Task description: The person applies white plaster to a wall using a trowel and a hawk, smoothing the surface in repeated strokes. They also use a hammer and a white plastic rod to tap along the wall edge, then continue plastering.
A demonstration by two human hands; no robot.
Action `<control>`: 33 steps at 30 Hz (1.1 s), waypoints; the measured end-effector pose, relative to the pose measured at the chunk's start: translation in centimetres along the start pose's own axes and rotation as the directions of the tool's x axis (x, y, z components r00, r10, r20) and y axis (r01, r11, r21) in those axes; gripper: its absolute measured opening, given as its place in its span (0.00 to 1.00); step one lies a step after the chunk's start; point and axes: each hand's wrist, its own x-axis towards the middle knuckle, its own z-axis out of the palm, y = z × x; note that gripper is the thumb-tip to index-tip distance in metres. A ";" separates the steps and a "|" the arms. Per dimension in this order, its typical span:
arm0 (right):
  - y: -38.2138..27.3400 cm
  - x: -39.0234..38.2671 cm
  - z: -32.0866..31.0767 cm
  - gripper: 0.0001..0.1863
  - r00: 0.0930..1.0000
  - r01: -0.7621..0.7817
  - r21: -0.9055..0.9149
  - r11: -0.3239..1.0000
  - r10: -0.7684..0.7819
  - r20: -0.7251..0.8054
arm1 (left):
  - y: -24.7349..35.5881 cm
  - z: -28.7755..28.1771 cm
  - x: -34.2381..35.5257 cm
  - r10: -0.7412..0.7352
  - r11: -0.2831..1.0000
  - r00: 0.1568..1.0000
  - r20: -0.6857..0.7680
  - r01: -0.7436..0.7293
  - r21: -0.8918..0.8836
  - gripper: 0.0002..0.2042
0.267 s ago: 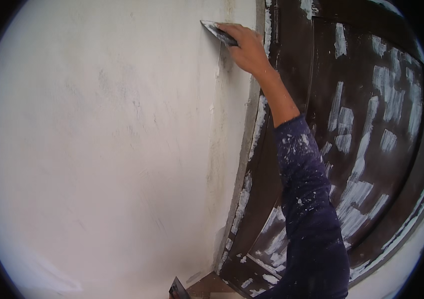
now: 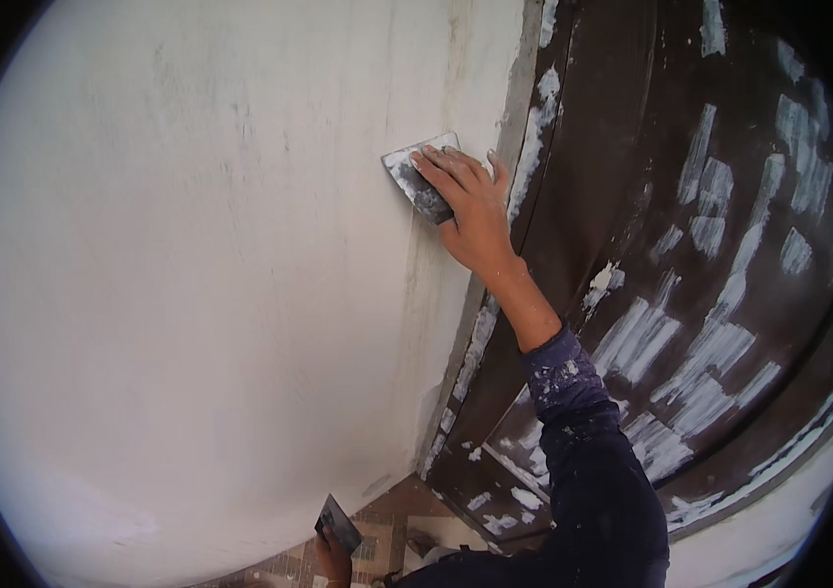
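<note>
My right hand [image 2: 470, 211] grips a wide putty knife [image 2: 416, 181] with white filler on it, flat against the off-white wall [image 2: 191, 245], a little left of the brown door's edge. The arm's dark blue sleeve is spattered with white. Low in the view, my left hand [image 2: 333, 561] holds a second dark flat blade [image 2: 336, 517], pointing up near the foot of the wall; its fingers are partly behind the blade.
A dark brown panelled door [image 2: 681, 294] on the right carries many white filler smears, with a rough grey seam [image 2: 524, 69] along its left side. Below are a patterned tiled floor [image 2: 387, 529] and part of a foot [image 2: 421, 541].
My right hand and its knife have moved down the wall, the blade now turned flatter. My left hand's blade has risen into fuller view, and more floor shows.
</note>
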 end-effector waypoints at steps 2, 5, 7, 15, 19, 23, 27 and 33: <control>-0.9 -4.9 2.2 0.45 0.998 -0.031 0.042 0.999 0.029 0.047 | -0.1 -0.6 -0.2 -0.145 0.989 0.989 -0.009 0.145 0.040 0.24; -3.0 -12.3 5.7 0.45 0.993 -0.096 0.092 0.991 0.088 0.082 | 0.3 -1.7 -1.5 -0.199 0.978 0.979 -0.052 0.195 -0.072 0.23; -3.9 -17.0 7.9 0.44 0.987 -0.124 0.109 0.986 0.112 0.114 | 0.8 -2.4 -2.1 -0.225 0.969 0.970 -0.087 0.214 -0.125 0.23; -7.5 -32.5 15.1 0.39 0.978 -0.172 0.201 0.964 0.143 0.151 | 3.8 -3.7 -2.7 -0.410 0.712 0.912 -0.030 0.299 -0.636 0.19; -10.9 -35.4 14.1 0.39 0.916 -0.287 0.214 0.934 0.202 0.348 | 5.5 -2.5 -1.3 -0.525 0.461 0.826 0.205 0.479 -0.747 0.16; -12.4 -33.0 8.5 0.37 0.806 -0.425 0.482 0.766 0.078 0.587 | 8.1 0.8 1.6 -0.373 0.178 0.725 0.578 0.668 -0.722 0.14; -13.3 -28.0 0.0 0.40 0.726 -0.293 0.794 0.532 -0.417 0.547 | 13.6 4.7 3.2 -0.207 0.039 0.641 0.739 0.761 -0.648 0.13; -12.7 -22.4 -6.2 0.46 0.651 -0.039 0.827 0.561 -0.614 0.447 | 20.4 2.9 2.4 0.105 0.123 0.672 0.734 0.723 -0.680 0.18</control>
